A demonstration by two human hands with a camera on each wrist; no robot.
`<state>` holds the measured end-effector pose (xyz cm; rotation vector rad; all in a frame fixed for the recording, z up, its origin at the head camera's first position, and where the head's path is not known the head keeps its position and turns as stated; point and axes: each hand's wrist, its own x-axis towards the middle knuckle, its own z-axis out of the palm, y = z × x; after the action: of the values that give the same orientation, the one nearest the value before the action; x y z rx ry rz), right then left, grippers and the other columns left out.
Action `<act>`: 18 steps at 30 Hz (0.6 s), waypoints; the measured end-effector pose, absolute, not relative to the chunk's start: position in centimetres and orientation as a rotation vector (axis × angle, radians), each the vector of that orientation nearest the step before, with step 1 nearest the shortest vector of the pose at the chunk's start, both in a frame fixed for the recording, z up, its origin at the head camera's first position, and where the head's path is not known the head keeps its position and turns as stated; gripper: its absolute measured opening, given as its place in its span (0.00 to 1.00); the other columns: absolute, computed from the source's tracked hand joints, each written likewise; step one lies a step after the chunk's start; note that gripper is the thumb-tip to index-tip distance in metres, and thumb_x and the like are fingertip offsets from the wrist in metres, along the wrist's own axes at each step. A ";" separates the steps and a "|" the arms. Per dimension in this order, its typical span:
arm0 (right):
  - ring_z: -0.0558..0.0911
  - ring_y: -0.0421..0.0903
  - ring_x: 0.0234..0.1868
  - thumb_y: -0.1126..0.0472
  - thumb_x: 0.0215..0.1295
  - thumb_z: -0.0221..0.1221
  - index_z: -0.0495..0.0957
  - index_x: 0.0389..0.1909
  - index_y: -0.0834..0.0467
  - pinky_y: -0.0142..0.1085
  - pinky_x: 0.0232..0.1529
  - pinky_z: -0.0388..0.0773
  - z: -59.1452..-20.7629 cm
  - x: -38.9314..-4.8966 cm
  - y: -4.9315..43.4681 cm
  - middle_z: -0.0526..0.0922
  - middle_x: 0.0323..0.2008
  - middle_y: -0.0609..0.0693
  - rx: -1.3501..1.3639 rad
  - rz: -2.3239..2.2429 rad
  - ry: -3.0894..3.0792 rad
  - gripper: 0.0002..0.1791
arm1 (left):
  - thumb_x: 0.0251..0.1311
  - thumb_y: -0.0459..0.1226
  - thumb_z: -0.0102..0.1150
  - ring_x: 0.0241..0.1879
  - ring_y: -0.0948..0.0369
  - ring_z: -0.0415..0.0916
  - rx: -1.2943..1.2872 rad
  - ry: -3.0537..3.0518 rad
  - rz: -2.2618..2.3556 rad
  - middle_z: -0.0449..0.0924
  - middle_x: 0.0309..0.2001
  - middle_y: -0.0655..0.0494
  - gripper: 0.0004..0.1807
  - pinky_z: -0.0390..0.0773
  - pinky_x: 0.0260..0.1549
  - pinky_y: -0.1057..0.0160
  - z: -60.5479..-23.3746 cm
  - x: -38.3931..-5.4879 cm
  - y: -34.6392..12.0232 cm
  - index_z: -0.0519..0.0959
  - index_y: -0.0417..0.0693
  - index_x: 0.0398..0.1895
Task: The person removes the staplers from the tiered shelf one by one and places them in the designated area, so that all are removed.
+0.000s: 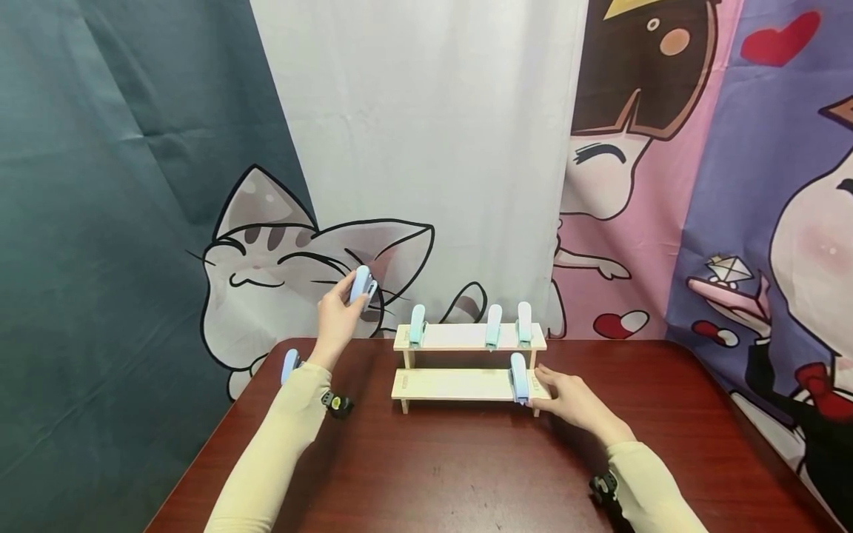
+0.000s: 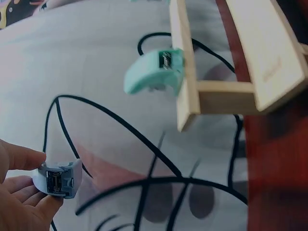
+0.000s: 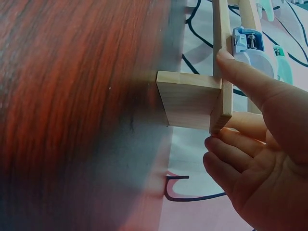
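One pale-blue stapler (image 1: pixel 360 284), smooth-backed, dark metal works showing at one end, pinched by left hand (image 1: pixel 338 314), aloft left of two-tier wooden rack (image 1: pixel 440 383). Right hand (image 1: pixel 571 398) grips rack's lower right end.

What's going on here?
Someone's left grip holds a blue stapler in the air, left of a wooden rack. The right grip holds the lower shelf's right end, beside a second blue stapler. Three pale staplers stand on the upper shelf; a third blue stapler is at the table's left.
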<state>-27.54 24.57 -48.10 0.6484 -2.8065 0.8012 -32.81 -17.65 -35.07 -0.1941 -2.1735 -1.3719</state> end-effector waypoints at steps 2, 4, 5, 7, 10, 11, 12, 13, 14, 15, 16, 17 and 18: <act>0.74 0.67 0.63 0.51 0.58 0.72 0.72 0.64 0.74 0.59 0.61 0.71 -48.2 -27.6 24.6 0.72 0.65 0.70 0.648 0.806 -2.807 0.41 | 0.65 0.28 0.61 0.64 0.44 0.73 -0.186 -2.189 -1.367 0.72 0.64 0.33 0.29 0.75 0.58 0.51 -35.5 -32.7 -18.3 0.70 0.35 0.70; 0.74 0.67 0.64 0.51 0.58 0.72 0.72 0.64 0.74 0.59 0.61 0.71 -48.2 -27.6 24.6 0.72 0.65 0.70 0.643 0.810 -2.809 0.41 | 0.65 0.28 0.61 0.64 0.44 0.72 -0.171 -2.204 -1.372 0.72 0.64 0.33 0.29 0.75 0.58 0.52 -36.0 -32.6 -18.8 0.70 0.36 0.70; 0.74 0.67 0.64 0.51 0.58 0.72 0.72 0.64 0.74 0.59 0.61 0.71 -48.2 -27.6 24.6 0.72 0.65 0.70 0.641 0.811 -2.809 0.41 | 0.65 0.28 0.61 0.64 0.45 0.72 -0.159 -2.212 -1.375 0.72 0.64 0.34 0.29 0.75 0.58 0.52 -36.3 -32.6 -19.0 0.70 0.36 0.70; 0.74 0.67 0.64 0.51 0.58 0.72 0.71 0.64 0.73 0.59 0.62 0.70 -48.2 -27.6 24.6 0.71 0.65 0.70 0.638 0.813 -2.812 0.41 | 0.65 0.28 0.61 0.64 0.44 0.72 -0.143 -2.223 -1.382 0.71 0.65 0.33 0.29 0.74 0.59 0.52 -36.8 -32.5 -19.5 0.69 0.35 0.70; 0.74 0.67 0.64 0.50 0.59 0.71 0.71 0.65 0.73 0.59 0.62 0.70 -48.2 -27.7 24.6 0.71 0.65 0.70 0.633 0.815 -2.818 0.41 | 0.64 0.28 0.62 0.64 0.44 0.72 -0.111 -2.237 -1.376 0.72 0.65 0.33 0.30 0.74 0.59 0.52 -37.4 -32.4 -19.9 0.69 0.34 0.70; 0.74 0.67 0.64 0.50 0.59 0.71 0.71 0.65 0.73 0.59 0.62 0.70 -48.3 -27.7 24.6 0.71 0.66 0.70 0.633 0.815 -2.820 0.41 | 0.64 0.27 0.62 0.64 0.43 0.72 -0.108 -2.240 -1.368 0.71 0.65 0.33 0.30 0.74 0.59 0.52 -37.6 -32.3 -20.1 0.69 0.33 0.70; 0.74 0.67 0.64 0.50 0.59 0.71 0.71 0.65 0.73 0.59 0.62 0.70 -48.3 -27.7 24.6 0.71 0.66 0.70 0.632 0.815 -2.821 0.41 | 0.64 0.27 0.62 0.64 0.42 0.72 -0.104 -2.241 -1.363 0.71 0.64 0.32 0.30 0.74 0.60 0.51 -37.8 -32.3 -20.2 0.69 0.33 0.70; 0.74 0.67 0.64 0.50 0.59 0.71 0.71 0.65 0.73 0.59 0.62 0.71 -48.3 -27.7 24.6 0.71 0.66 0.70 0.631 0.814 -2.822 0.41 | 0.64 0.27 0.62 0.64 0.42 0.72 -0.099 -2.243 -1.357 0.72 0.64 0.32 0.30 0.74 0.60 0.51 -38.1 -32.2 -20.3 0.69 0.32 0.69; 0.74 0.67 0.64 0.50 0.59 0.71 0.71 0.65 0.73 0.59 0.62 0.71 -48.3 -27.7 24.6 0.71 0.66 0.70 0.632 0.814 -2.823 0.41 | 0.63 0.27 0.63 0.64 0.42 0.72 -0.093 -2.246 -1.352 0.72 0.64 0.32 0.30 0.74 0.60 0.50 -38.3 -32.2 -20.4 0.70 0.32 0.69; 0.74 0.67 0.64 0.50 0.59 0.71 0.71 0.65 0.73 0.59 0.62 0.71 -48.3 -27.7 24.6 0.71 0.66 0.70 0.633 0.812 -2.822 0.41 | 0.63 0.26 0.62 0.64 0.41 0.72 -0.093 -2.247 -1.352 0.71 0.64 0.32 0.30 0.73 0.60 0.50 -38.6 -32.2 -20.5 0.69 0.31 0.69; 0.74 0.67 0.64 0.50 0.59 0.71 0.71 0.65 0.73 0.59 0.62 0.71 -48.3 -27.7 24.6 0.71 0.66 0.70 0.635 0.811 -2.821 0.41 | 0.63 0.26 0.63 0.63 0.41 0.72 -0.091 -2.248 -1.350 0.72 0.64 0.32 0.30 0.74 0.59 0.50 -38.8 -32.1 -20.6 0.70 0.31 0.69; 0.74 0.67 0.64 0.50 0.59 0.71 0.71 0.65 0.73 0.59 0.62 0.71 -48.3 -27.7 24.6 0.71 0.66 0.70 0.637 0.810 -2.819 0.41 | 0.63 0.26 0.63 0.63 0.41 0.72 -0.085 -2.251 -1.350 0.72 0.63 0.32 0.30 0.74 0.59 0.50 -39.1 -32.1 -20.7 0.70 0.31 0.68; 0.74 0.67 0.64 0.50 0.59 0.72 0.71 0.65 0.73 0.59 0.62 0.71 -48.3 -27.7 24.6 0.71 0.66 0.70 0.639 0.812 -2.817 0.41 | 0.62 0.26 0.63 0.63 0.41 0.72 -0.079 -2.253 -1.349 0.72 0.63 0.32 0.30 0.74 0.59 0.50 -39.4 -32.1 -20.8 0.70 0.31 0.68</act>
<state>-27.71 24.61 -48.29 0.6392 -2.8173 0.8119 -32.11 -20.84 -39.42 -0.0787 -2.2533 -1.3486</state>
